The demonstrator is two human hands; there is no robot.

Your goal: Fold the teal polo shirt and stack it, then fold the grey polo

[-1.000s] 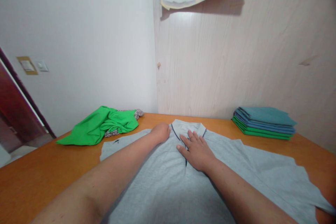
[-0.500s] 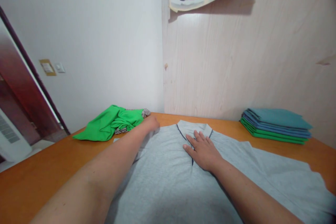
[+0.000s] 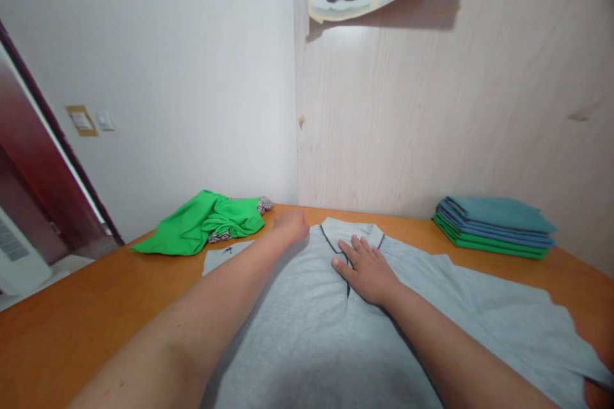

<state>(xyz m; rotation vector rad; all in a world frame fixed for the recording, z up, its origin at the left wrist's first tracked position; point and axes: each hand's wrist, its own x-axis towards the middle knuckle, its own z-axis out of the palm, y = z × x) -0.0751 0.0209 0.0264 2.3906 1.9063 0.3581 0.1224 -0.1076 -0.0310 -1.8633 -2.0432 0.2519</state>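
A light grey polo shirt with dark trim at its collar lies spread out, front side up. My left hand is closed at the shirt's shoulder edge, just left of the collar. Its fingers curl down onto the cloth, and the fingertips are hidden. My right hand lies flat with fingers spread on the shirt's chest, just below the collar and over part of the placket. A small dark mark shows on the left sleeve, beside my left forearm.
A crumpled bright green garment with patterned trim lies at the back left of the orange-brown table. A stack of folded blue and green clothes sits at the back right. The wall rises behind the table.
My left hand has moved right along the shoulder edge, closer to the collar. More of the left sleeve now shows, with its dark mark. My right hand stays flat on the chest.
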